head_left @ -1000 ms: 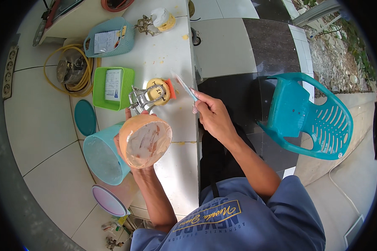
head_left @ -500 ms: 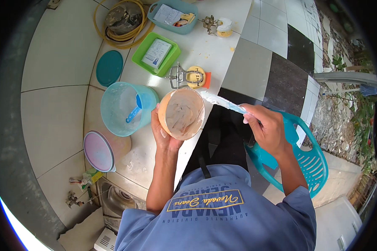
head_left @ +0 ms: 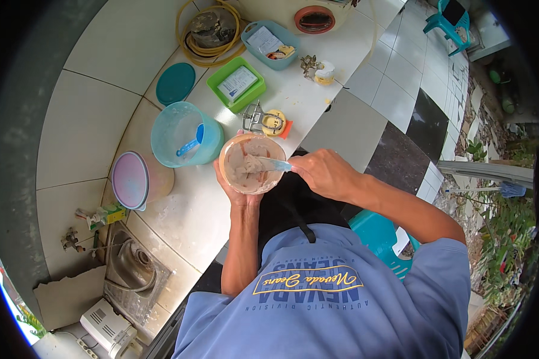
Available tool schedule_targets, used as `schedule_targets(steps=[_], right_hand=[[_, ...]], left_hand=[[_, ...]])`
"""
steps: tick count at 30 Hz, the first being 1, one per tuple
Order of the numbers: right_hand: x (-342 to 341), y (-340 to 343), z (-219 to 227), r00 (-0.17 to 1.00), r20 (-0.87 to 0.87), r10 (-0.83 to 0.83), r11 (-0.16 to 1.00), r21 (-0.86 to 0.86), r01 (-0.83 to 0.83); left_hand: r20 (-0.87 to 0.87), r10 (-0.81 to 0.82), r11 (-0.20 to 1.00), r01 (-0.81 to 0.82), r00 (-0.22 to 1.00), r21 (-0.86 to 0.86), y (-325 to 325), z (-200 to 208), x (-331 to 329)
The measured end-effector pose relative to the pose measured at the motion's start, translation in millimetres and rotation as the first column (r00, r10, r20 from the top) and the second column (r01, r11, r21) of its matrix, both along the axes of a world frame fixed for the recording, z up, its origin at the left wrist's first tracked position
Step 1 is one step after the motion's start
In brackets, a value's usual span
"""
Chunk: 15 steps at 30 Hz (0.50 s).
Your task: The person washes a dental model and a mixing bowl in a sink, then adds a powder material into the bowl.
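My left hand [head_left: 238, 194] cups a tan mixing bowl [head_left: 229, 177] from beneath and its left side, with the mouth tipped toward me. Thick whitish-pink paste [head_left: 243, 170] coats the inside. In my right hand [head_left: 324, 173] is a translucent blue spatula [head_left: 276, 165], pinched by its handle, its paste-covered blade down in the bowl. Just beyond the bowl stands a metal hinged frame [head_left: 253, 116] with a round yellow block [head_left: 274, 122] on an orange square. To the bowl's left, a clear blue tub [head_left: 161, 140] holds a blue scoop [head_left: 188, 148].
On the white counter are a pink-lidded tub [head_left: 130, 179], a teal lid [head_left: 175, 84], a green tray [head_left: 254, 91], a blue basket [head_left: 293, 45] and a second metal frame with a white-topped block [head_left: 324, 73]. A sink [head_left: 132, 263] lies left, a teal chair [head_left: 368, 227] right.
My right hand has brought the spatula from beside the bowl into it, so the blade now sits in the paste. The bowl remains in my left hand. The view has shifted.
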State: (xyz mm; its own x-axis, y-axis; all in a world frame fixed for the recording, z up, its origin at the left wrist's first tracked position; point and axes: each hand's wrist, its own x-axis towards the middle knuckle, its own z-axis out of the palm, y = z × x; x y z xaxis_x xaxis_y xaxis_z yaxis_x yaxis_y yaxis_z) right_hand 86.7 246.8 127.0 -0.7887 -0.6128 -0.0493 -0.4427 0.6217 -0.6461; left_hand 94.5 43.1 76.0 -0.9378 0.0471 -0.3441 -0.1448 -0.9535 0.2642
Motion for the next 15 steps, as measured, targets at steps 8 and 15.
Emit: schedule_targets(steps=[8, 15], right_hand=[[4, 5, 64, 0.857, -0.514, 0.042, 0.980, 0.189, 0.066], [13, 16, 71, 0.892, -0.354, 0.280, 0.911, 0.392, -0.131]], left_hand=[[0.146, 0.085, 0.897, -0.139, 0.986, 0.419, 18, -20, 21], [-0.084, -0.125, 0.939, 0.146, 0.989, 0.312, 24, 10, 15]])
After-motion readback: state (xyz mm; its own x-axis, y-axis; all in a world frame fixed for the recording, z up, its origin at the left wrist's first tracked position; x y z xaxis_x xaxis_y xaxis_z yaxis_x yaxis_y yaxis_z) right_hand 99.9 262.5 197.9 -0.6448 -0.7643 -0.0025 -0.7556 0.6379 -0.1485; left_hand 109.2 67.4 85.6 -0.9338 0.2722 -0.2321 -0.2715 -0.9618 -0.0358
